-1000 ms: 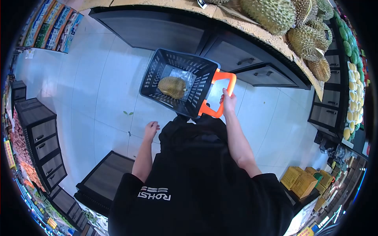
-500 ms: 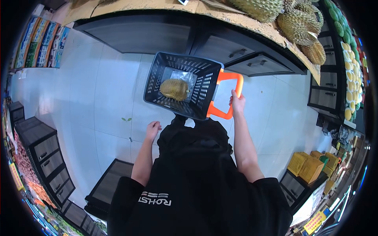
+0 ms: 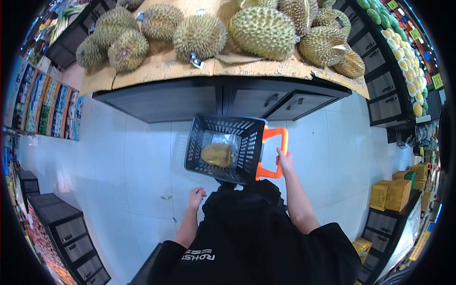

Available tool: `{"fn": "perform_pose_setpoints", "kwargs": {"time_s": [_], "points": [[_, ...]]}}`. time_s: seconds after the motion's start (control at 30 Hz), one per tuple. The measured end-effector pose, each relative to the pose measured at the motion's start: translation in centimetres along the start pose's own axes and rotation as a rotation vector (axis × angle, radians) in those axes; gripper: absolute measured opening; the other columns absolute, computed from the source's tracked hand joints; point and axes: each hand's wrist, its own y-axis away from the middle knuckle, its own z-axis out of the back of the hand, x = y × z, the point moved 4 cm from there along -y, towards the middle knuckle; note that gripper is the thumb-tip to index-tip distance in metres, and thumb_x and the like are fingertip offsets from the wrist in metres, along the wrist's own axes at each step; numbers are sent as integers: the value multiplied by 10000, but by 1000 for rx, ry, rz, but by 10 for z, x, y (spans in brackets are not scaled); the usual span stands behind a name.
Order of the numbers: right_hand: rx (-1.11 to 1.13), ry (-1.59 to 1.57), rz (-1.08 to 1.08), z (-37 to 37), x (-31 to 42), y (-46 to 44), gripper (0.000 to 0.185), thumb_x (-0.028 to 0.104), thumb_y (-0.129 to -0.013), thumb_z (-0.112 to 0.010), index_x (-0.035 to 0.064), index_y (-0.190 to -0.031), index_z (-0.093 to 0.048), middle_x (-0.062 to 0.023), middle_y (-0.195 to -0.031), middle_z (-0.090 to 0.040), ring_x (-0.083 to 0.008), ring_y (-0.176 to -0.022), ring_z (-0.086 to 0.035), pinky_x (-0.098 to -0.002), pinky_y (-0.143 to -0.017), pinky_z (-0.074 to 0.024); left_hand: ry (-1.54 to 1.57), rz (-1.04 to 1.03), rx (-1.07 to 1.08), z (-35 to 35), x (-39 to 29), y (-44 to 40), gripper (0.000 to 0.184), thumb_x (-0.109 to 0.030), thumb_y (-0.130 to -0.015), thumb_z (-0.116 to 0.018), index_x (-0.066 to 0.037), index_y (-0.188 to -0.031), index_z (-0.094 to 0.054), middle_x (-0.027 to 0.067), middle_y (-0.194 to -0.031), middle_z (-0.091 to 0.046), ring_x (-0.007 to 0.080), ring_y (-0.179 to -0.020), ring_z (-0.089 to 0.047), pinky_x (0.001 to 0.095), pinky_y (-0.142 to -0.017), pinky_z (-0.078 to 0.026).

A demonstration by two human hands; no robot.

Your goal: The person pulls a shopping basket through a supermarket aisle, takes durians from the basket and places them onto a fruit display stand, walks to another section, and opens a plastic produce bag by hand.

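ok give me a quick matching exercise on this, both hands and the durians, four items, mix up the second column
Column one
1. right hand
2. left hand
3. lone durian
4. group of durians

Column two
A. on the cardboard
B. nothing visible in it
C. inside the black basket
D. on the orange handle

Pairs: 1-D; 2-B; 3-C; 4-A

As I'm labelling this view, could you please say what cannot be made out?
Head view: underside of the durian in the basket, hidden by its bulk.
Head view: part of the handle, covered by the right hand.
Head view: wording on the tag on the cardboard, too small.
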Motion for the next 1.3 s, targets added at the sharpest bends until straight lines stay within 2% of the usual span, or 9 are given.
{"fn": "perform_pose_setpoints", "kwargs": {"time_s": [0.07, 0.17, 0.4, 0.67, 0.77, 0.9, 0.97, 1.2, 1.3], "points": [[132, -133, -200, 2, -9, 10, 267, 258, -866, -657, 4, -893, -580, -25, -557, -506, -126, -420, -488, -286, -393, -398, -7, 11, 8, -2, -12, -4, 272, -252, -907, -546, -46, -1071, -617, 84, -923, -670, 184, -781, -661, 318, -672, -461], [105, -138, -189, 1, -12, 16, 239, 234, -855, -660, 36, -788, -542, -7, -547, -467, -122, -427, -460, -284, -402, -385, -28, -14, -4, -8, -28, -14, 259, -244, -910, -544, -48, -1063, -619, 81, -921, -670, 178, -779, -659, 315, -668, -459], [112, -199, -206, -6, 0, 5, 192, 185, -842, -650, 72, -768, -513, 13, -554, -457, -104, -429, -431, -280, -400, -364, 15, -111, -16, -15, -54, -23, 244, -227, -909, -544, -46, -1054, -622, 85, -914, -672, 176, -763, -660, 310, -650, -460], [92, -203, -176, -8, 16, -19, 201, 177, -833, -649, 91, -738, -494, 15, -548, -443, -107, -427, -418, -287, -403, -360, 50, -23, -28, -19, -17, -30, 240, -203, -910, -536, -29, -1041, -634, 100, -908, -676, 181, -749, -656, 310, -630, -479], [122, -161, -192, -3, 13, -35, 171, 161, -838, -621, 80, -744, -503, 8, -550, -449, -113, -431, -425, -290, -406, -369, -8, -162, 4, -25, -8, -35, 235, -173, -903, -541, -5, -1034, -640, 114, -903, -673, 188, -748, -654, 307, -633, -498], [149, -132, -171, 0, 21, -47, 155, 150, -840, -601, 75, -746, -504, 4, -550, -450, -118, -434, -432, -291, -407, -375, -58, -185, 4, -36, -26, -34, 230, -152, -900, -542, 11, -1026, -644, 125, -900, -672, 195, -755, -654, 301, -630, -511], [134, -121, -180, 2, 27, -49, 150, 148, -839, -600, 73, -752, -503, 4, -549, -451, -114, -432, -434, -291, -406, -376, 63, -108, 9, -46, -30, -45, 241, -178, -904, -544, 0, -1037, -637, 127, -912, -672, 195, -770, -656, 309, -647, -502], [147, -106, -151, 2, 29, -67, 135, 144, -840, -604, 64, -785, -510, 3, -557, -461, -108, -421, -429, -291, -386, -368, 24, -31, 10, -72, -80, -33, 259, -232, -906, -551, -28, -1050, -621, 112, -924, -672, 200, -802, -661, 322, -677, -478], [135, -81, -142, 3, 33, -80, 137, 139, -832, -608, 19, -856, -548, 6, -546, -462, -102, -407, -424, -293, -374, -355, 20, -29, -25, -82, -88, -33, 245, -229, -904, -551, -41, -1042, -626, 105, -915, -672, 201, -802, -663, 322, -665, -479]]}}
